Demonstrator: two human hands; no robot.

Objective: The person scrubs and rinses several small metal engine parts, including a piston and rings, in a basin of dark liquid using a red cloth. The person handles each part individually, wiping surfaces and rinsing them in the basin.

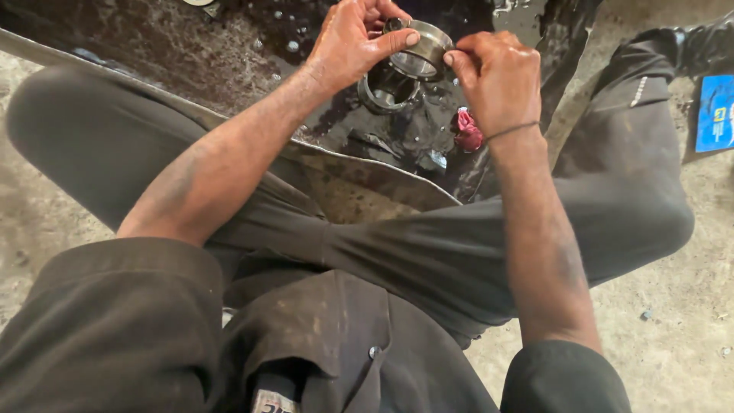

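Observation:
Both of my hands hold a shiny metal ring [423,52], a bearing-race-like part, above a dark oily metal tray [191,53]. My left hand [348,42] grips its left side with thumb across the rim. My right hand [493,76] pinches its right edge with the fingertips. Just below the held ring, a second metal ring [386,93] lies flat in the oily tray. A dark red rag [468,131] sits beside my right wrist, which wears a thin dark band.
I sit on a dusty concrete floor [673,306] with legs in dark trousers spread around the tray. A blue box [715,113] lies at the right edge. Oil drops and wet patches cover the tray's surface.

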